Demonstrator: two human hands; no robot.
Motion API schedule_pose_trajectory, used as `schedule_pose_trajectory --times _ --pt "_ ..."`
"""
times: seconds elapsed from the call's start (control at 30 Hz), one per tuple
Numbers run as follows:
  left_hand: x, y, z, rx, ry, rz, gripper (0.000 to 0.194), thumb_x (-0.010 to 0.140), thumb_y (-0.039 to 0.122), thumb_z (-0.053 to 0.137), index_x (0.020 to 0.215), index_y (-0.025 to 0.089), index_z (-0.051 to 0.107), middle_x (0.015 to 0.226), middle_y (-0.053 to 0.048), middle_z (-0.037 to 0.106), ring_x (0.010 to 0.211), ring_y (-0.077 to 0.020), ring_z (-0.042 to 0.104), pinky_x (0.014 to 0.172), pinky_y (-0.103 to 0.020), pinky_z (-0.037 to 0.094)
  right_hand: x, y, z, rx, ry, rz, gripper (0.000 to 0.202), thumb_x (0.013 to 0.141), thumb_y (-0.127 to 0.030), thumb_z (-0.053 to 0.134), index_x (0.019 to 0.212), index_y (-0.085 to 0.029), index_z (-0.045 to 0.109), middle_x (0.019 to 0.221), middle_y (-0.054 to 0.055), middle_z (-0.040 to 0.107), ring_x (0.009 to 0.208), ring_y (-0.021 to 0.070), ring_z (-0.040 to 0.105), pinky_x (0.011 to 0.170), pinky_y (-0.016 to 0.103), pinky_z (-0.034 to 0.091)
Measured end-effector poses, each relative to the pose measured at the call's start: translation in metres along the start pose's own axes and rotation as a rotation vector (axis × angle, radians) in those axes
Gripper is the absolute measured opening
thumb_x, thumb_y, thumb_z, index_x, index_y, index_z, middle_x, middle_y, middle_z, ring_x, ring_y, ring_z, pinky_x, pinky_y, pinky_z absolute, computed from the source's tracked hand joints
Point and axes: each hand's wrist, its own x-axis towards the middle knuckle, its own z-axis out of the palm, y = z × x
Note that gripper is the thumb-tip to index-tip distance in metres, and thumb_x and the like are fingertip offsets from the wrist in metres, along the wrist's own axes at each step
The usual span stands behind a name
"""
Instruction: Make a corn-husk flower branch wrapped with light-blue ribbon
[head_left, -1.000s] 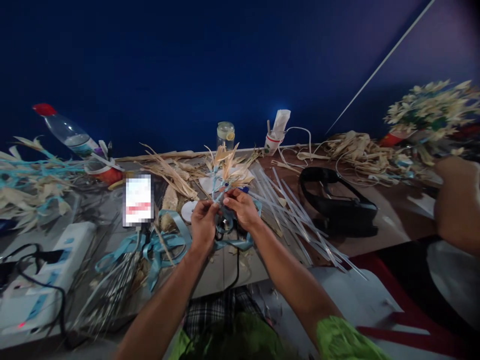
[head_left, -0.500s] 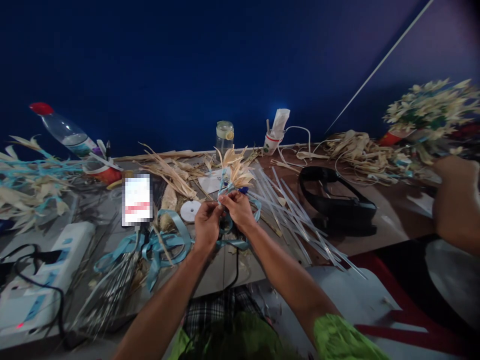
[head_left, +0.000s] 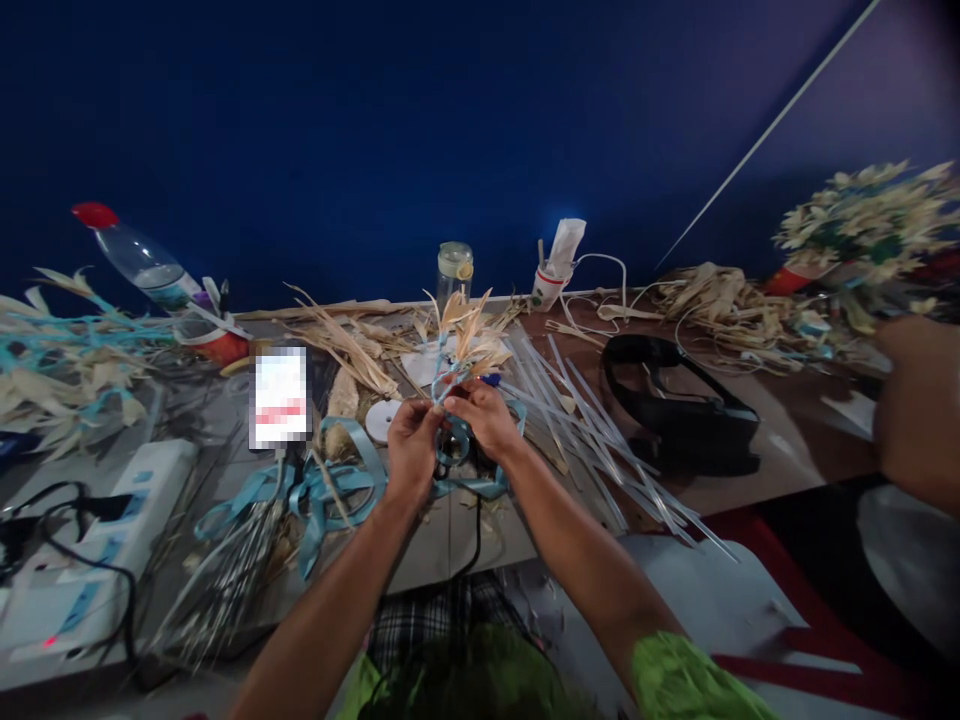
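Observation:
A spray of pale husk flowers, with light blue ribbon wound round its stems, stands upright above my fingertips. My left hand is closed, its thumb and forefinger pinching the lower stem. Close beside it, my right hand has its thumb and fingers closed on the same spray, though its fingertips are partly hidden. A blue ribbon curls below and between the two hands, and more of it trails over the table. Just left of my left hand lies a white disc with a small hole.
Clear plastic sticks and a black headset-like object lie to the right. Another person's arm reaches in at the right edge. Leftward are a blurred-out phone, wire stems and a power strip. A jar stands behind.
Both hands stay at the spray. The ribbon loop beneath my fingers shows more, and my right fingers have shifted a little around the stem. The whole view has moved slightly.

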Motion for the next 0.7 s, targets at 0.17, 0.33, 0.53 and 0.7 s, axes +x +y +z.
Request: schedule_pose_trajectory --times 0.17,0.33,0.53,0.7 --pt "0.002 -0.003 0.0 -0.025 0.03 -0.021 0.018 0.063 0.026 0.069 0.072 0.016 0.056 0.063 0.004 0.055 0.056 -0.0056 0.05 0.058 -0.018 0.041 -0.001 0.003 0.001 -0.112 -0.026 0.037 0.024 0.061 -0.028 0.071 0.082 -0.018 0.064 0.072 -0.003 0.057 0.063 0.0092 0.051 0.06 0.021 0.044" --pt "0.004 0.0 0.001 -0.215 0.014 -0.135 0.023 0.059 0.024 0.071 0.072 0.017 0.053 0.063 0.005 0.054 0.054 -0.0055 0.05 0.056 -0.019 0.042 0.0 0.004 -0.001 -0.198 0.028 0.014 0.022 0.062 -0.027 0.071 0.081 -0.018 0.064 0.067 -0.003 0.058 0.059 0.0096 0.052 0.059 0.022 0.044" --pt "0.005 0.009 -0.002 -0.445 -0.049 -0.354 0.023 0.057 0.013 0.07 0.072 0.018 0.053 0.062 0.004 0.055 0.055 -0.0062 0.052 0.058 -0.019 0.043 -0.002 0.002 0.001 -0.405 0.04 -0.136 0.013 0.072 -0.023 0.059 0.083 -0.018 0.066 0.068 0.0 0.063 0.061 0.0124 0.056 0.064 0.027 0.046" --pt "0.008 0.012 -0.007 -0.487 -0.114 -0.366 0.017 0.056 0.009 0.067 0.07 0.015 0.06 0.066 0.002 0.059 0.058 -0.0058 0.053 0.061 -0.018 0.045 -0.005 0.007 0.0 -0.581 0.05 -0.269 0.018 0.075 -0.022 0.054 0.087 -0.017 0.067 0.081 0.004 0.068 0.077 0.0157 0.061 0.076 0.029 0.048"
